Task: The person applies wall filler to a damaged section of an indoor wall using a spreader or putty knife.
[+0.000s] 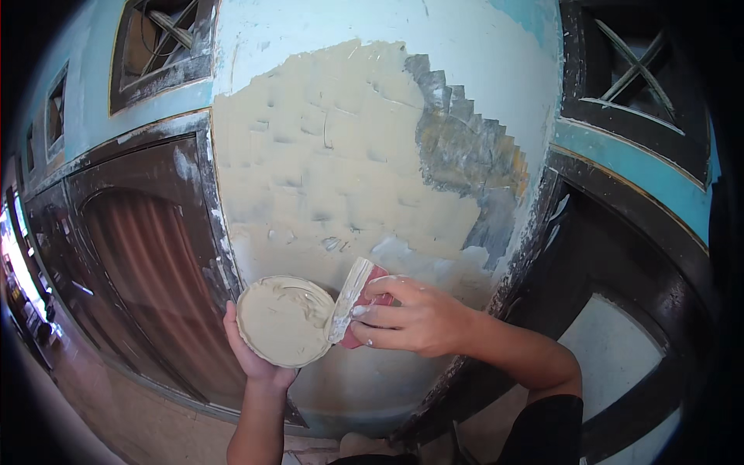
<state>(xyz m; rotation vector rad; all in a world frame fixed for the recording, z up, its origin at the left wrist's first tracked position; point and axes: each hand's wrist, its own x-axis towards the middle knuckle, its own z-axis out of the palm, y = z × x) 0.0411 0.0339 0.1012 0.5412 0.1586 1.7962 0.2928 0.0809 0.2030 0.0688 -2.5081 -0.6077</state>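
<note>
My left hand (pixel 252 353) supports a round bowl (pixel 242 314) from its left side and below, fingers partly hidden under it. Pale beige putty (pixel 283 322) fills the bowl, with a scooped, rough patch at its right. In my right hand (pixel 422 318) is a putty scraper (pixel 369 298) with a red grip, its edge coated in beige paste and set at the bowl's right rim. Smears of paste show on the right fingers. Ahead of both hands is a wall (pixel 325 155) with a broad coat of beige putty, marked by small ridges and dents.
Bare grey patches (pixel 465 143) with a stepped edge show on the wall's upper right. A dark wooden door (pixel 132 271) with a brown curtain stands left, a dark door frame (pixel 620 256) right. Vents with crossed slats (pixel 637 66) sit above. Tiled floor (pixel 178 422) lies below.
</note>
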